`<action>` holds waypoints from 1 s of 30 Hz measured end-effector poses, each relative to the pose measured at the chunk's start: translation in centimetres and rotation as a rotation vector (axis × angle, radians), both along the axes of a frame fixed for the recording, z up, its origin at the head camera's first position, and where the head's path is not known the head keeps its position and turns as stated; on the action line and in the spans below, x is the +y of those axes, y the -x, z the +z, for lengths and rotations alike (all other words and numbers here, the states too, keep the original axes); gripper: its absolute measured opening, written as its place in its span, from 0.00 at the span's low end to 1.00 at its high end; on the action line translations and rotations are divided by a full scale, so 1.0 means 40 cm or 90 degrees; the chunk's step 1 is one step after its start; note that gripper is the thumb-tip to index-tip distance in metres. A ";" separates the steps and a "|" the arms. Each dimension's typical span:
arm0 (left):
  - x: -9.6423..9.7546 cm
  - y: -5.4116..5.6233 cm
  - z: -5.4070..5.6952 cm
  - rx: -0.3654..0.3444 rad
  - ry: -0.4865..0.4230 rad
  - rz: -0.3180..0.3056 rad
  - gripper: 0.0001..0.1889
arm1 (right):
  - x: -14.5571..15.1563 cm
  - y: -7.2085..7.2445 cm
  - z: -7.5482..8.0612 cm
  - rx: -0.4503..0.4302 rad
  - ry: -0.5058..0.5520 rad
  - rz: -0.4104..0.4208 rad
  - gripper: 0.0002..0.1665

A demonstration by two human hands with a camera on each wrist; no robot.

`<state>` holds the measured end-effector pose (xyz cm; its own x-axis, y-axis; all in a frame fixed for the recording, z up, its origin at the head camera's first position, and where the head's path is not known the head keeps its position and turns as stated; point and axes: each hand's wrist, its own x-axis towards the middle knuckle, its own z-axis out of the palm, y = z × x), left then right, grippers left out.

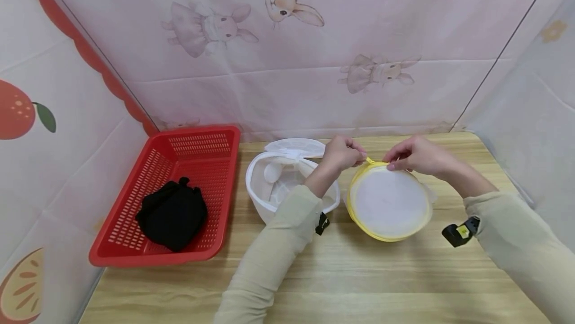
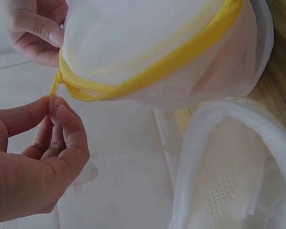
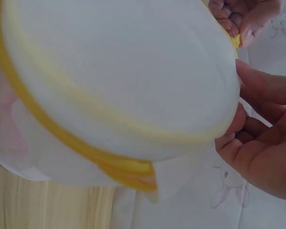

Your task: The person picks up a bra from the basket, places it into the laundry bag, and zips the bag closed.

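A round white mesh laundry bag (image 1: 391, 206) with a yellow zipper band stands right of the middle of the table. At its far edge my left hand (image 1: 342, 153) pinches the yellow zipper pull (image 2: 54, 86) between thumb and forefinger. Close beside it, my right hand (image 1: 418, 157) pinches the lid's edge with thumb and fingers. In the left wrist view the zipper (image 2: 157, 67) runs along the lid's rim. Pinkish fabric (image 2: 224, 71) shows faintly through the mesh side. The right wrist view shows a yellow tab (image 3: 133, 174) at the zipper's other end.
Left of the laundry bag is a white mesh bag (image 1: 257, 204) with its lid raised, partly behind my left forearm. A red plastic basket (image 1: 226, 199) holding a black cloth item (image 1: 172, 216) stands at the left. A rabbit-print curtain (image 1: 287, 99) hangs behind the wooden table (image 1: 382, 284).
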<state>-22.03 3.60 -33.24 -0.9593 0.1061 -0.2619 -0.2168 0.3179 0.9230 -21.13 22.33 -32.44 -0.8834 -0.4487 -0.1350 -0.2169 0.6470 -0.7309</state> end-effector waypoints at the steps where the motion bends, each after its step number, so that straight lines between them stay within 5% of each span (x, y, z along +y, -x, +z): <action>1: 0.001 0.000 -0.001 0.000 -0.005 0.005 0.04 | 0.000 -0.001 -0.001 0.003 0.002 -0.002 0.10; 30: -0.016 0.003 -0.014 -0.013 -0.024 0.052 0.08 | 0.040 -0.013 0.001 0.006 0.019 -0.106 0.07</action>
